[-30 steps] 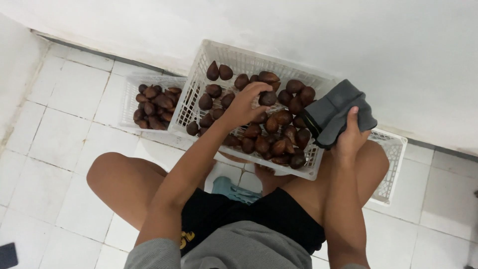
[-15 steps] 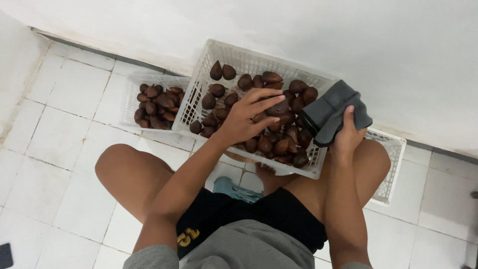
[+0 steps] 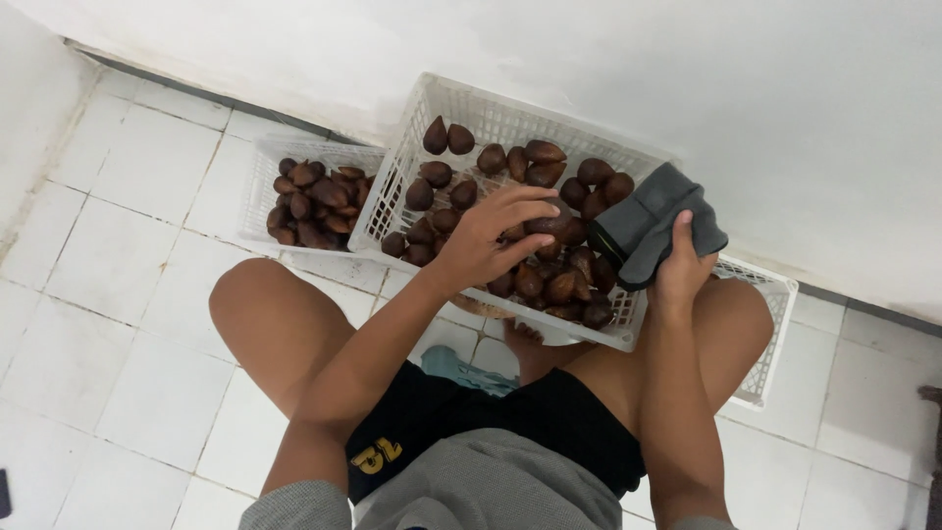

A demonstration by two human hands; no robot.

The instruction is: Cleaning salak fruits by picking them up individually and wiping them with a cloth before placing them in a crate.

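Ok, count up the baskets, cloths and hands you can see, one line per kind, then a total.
White baskets: 3, the middle basket with brown fruit, the left basket with fruit, the right basket.
Grey cloths: 1, the cloth in the right hand.
Hands: 2, with the left hand on a fruit.
Total: 6.

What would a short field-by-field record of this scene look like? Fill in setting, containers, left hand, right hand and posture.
Setting: white tiled floor beside a white wall
Containers: middle white crate of brown scaly fruit; smaller left crate also with fruit; right crate, contents hidden
Left hand: over the middle crate, grip closing on one fruit
Right hand: holding a folded grey cloth at the crate's right edge
Posture: seated low, bare knees apart, black shorts
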